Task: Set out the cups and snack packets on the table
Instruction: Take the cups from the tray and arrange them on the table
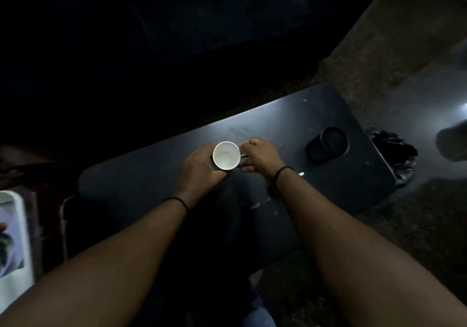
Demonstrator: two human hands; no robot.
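Observation:
The scene is dim. A white cup (226,155) stands upright over the middle of a dark table (141,182), its inside empty as far as I can see. My left hand (199,167) is wrapped around the cup's left side. My right hand (260,155) is curled at the cup's right side, pinching something small and dark that I cannot identify, possibly a second cup or a handle. No snack packet is visible.
A dark round holder (327,144) lies on the table's right part. A small white object (301,174) peeks out beside my right wrist. A black bag (394,149) hangs past the right edge. A white-framed item (14,238) sits at far left.

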